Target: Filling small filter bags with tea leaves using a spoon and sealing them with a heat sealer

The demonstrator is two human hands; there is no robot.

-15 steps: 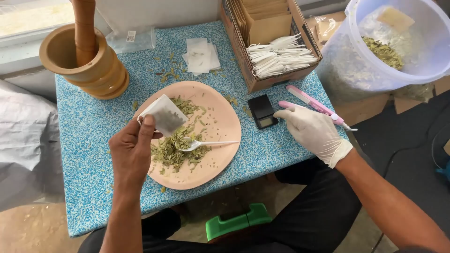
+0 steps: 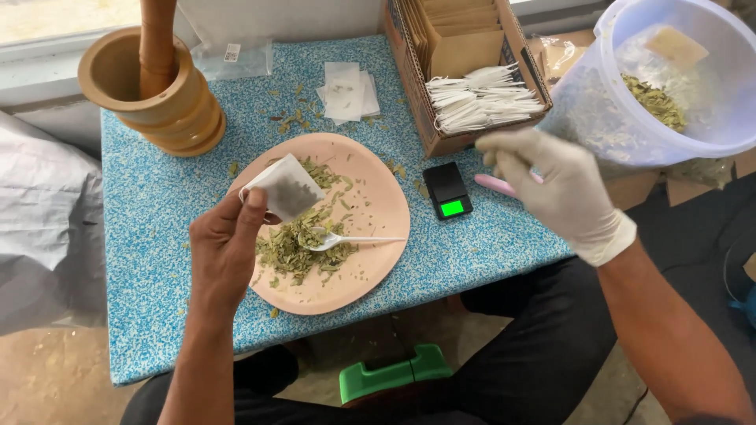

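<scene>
My left hand [image 2: 224, 252] pinches a small white tea bag [image 2: 285, 187] between thumb and fingers, holding it above the pink plate [image 2: 378, 236]; the bag looks partly filled with something dark. My gloved right hand [image 2: 555, 189] hovers beyond the plate with its fingers loosely curled, a pink tool [image 2: 496, 186] just under it; I cannot tell whether it grips that tool. On the plate lie a heap of dried green leaves [image 2: 295, 245] and a white spoon [image 2: 346, 238]. A small black scale [image 2: 447, 190] sits beside the plate on the blue speckled surface [image 2: 150, 236]. By my judgement, filling is midway: sealing remains, and empty bags [image 2: 346, 93] wait by the wooden mortar [image 2: 150, 86].
</scene>
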